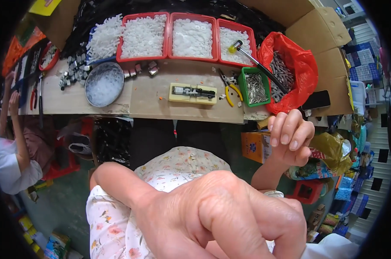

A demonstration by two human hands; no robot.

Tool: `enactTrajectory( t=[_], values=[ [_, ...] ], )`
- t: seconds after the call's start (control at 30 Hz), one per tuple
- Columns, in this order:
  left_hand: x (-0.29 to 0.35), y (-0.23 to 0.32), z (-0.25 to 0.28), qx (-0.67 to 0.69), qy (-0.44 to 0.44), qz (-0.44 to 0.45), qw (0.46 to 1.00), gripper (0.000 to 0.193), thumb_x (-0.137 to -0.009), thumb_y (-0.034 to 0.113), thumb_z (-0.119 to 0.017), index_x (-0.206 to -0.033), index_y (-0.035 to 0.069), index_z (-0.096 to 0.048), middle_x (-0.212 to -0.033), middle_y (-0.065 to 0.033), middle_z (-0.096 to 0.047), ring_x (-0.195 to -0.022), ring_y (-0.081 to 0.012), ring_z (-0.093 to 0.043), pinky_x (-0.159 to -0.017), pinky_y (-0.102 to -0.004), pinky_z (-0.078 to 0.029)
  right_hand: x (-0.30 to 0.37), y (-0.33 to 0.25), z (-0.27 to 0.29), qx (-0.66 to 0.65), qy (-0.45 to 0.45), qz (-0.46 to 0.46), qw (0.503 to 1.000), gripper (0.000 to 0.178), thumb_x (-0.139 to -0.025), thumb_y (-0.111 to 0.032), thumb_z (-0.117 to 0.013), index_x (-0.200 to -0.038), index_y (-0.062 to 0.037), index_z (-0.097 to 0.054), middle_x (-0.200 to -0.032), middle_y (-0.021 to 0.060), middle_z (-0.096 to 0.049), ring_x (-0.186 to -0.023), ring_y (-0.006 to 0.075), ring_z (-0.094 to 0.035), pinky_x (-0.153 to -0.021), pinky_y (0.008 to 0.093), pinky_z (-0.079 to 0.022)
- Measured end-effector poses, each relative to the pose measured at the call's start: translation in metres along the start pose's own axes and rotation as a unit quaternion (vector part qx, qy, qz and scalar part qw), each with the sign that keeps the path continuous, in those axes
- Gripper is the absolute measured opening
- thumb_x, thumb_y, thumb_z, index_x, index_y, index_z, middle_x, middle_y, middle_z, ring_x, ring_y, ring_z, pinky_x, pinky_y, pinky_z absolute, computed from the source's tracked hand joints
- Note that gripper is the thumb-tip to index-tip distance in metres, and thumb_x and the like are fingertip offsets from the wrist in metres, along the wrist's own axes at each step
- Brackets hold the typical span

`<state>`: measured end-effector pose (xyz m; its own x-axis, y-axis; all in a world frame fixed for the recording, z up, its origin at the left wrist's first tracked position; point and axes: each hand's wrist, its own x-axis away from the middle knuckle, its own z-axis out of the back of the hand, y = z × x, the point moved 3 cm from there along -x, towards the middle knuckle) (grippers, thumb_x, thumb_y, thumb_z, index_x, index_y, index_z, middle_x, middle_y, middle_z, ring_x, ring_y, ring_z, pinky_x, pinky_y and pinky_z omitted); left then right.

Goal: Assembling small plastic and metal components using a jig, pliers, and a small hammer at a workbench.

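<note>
My left hand (223, 211) is raised very close to the view, its knuckles large and its fingers bent. The fingertips are out of sight past the lower part of the picture, so whatever they grip is hidden. Off the bench's front edge at the right, my right hand (292, 136) is held up with loosely curled fingers and nothing visible in it. A cream block (178, 98) lies on the bench in front of me, carrying a black and metal part (194, 92). Neither hand touches it.
Red trays (168, 36) of white plastic pieces line the back. A round metal dish (89, 100) stands left; yellow-handled pliers (232, 96), a green tray (250, 103) of metal pins, a hammer (264, 70), a red bag (307, 71) and a black phone (316, 100) are right. A co-worker's arm (20, 142) shows far left.
</note>
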<state>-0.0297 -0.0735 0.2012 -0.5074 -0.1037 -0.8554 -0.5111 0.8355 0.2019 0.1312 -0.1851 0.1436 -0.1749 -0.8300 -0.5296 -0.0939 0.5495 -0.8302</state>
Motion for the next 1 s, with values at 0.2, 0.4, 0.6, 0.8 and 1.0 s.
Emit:
enactTrajectory(
  t=[0.2, 0.4, 0.6, 0.8, 1.0],
  values=[
    [-0.009, -0.009, 0.008, 0.033, 0.0, 0.054, 0.998, 0.021, -0.088, 0.011, -0.073, -0.092, -0.01, -0.075, -0.088, -0.0222, -0.067, -0.075, -0.0268, -0.063, -0.069, -0.0332, -0.051, 0.004, 0.008, 0.003, 0.029, 0.055, -0.017, 0.998, 0.034, -0.094, -0.039, -0.068, -0.083, -0.008, -0.06, -0.086, 0.0062, -0.054, -0.071, 0.0179, -0.055, -0.062, 0.0285, -0.04],
    [-0.001, -0.018, 0.018, -0.032, 0.082, 0.064, 0.994, 0.026, -0.09, 0.018, -0.069, -0.085, -0.008, -0.072, -0.085, -0.0204, -0.066, -0.077, -0.0296, -0.062, -0.067, -0.0363, -0.051, 0.018, 0.007, 0.007, 0.074, 0.123, -0.007, 0.99, 0.036, -0.091, -0.036, -0.072, -0.078, -0.0029, -0.064, -0.081, 0.0093, -0.057, -0.064, 0.0195, -0.057, -0.055, 0.0272, -0.043],
    [0.016, -0.027, 0.031, -0.14, 0.296, 0.231, 0.916, 0.028, -0.086, 0.024, -0.071, -0.084, -0.003, -0.071, -0.083, -0.0152, -0.067, -0.082, -0.0294, -0.06, -0.073, -0.0388, -0.05, 0.033, 0.004, 0.011, 0.042, 0.189, 0.017, 0.981, 0.04, -0.084, -0.025, -0.08, -0.099, 0.0096, -0.069, -0.091, 0.0175, -0.064, -0.077, 0.0215, -0.065, -0.069, 0.0311, -0.054],
    [-0.004, -0.062, 0.067, -0.561, 0.146, 0.075, 0.811, 0.025, -0.071, -0.012, -0.073, -0.095, -0.003, -0.073, -0.087, -0.0108, -0.066, -0.078, -0.0187, -0.059, -0.068, -0.0281, -0.044, 0.053, -0.026, -0.002, 0.349, 0.272, 0.004, 0.897, 0.069, -0.077, -0.034, -0.085, -0.125, 0.0075, -0.058, -0.11, 0.0186, -0.064, -0.095, 0.0232, -0.065, -0.078, 0.0318, -0.052],
    [0.007, -0.114, 0.091, -0.427, 0.246, 0.215, 0.843, 0.028, -0.08, 0.002, -0.079, -0.107, 0.002, -0.073, -0.1, -0.0074, -0.066, -0.088, -0.0169, -0.059, -0.075, -0.026, -0.045, 0.069, -0.043, 0.021, 0.554, 0.232, 0.12, 0.791, 0.049, -0.08, -0.007, -0.08, -0.124, 0.002, -0.062, -0.113, 0.0176, -0.064, -0.098, 0.0277, -0.066, -0.081, 0.0358, -0.055]
  ],
)
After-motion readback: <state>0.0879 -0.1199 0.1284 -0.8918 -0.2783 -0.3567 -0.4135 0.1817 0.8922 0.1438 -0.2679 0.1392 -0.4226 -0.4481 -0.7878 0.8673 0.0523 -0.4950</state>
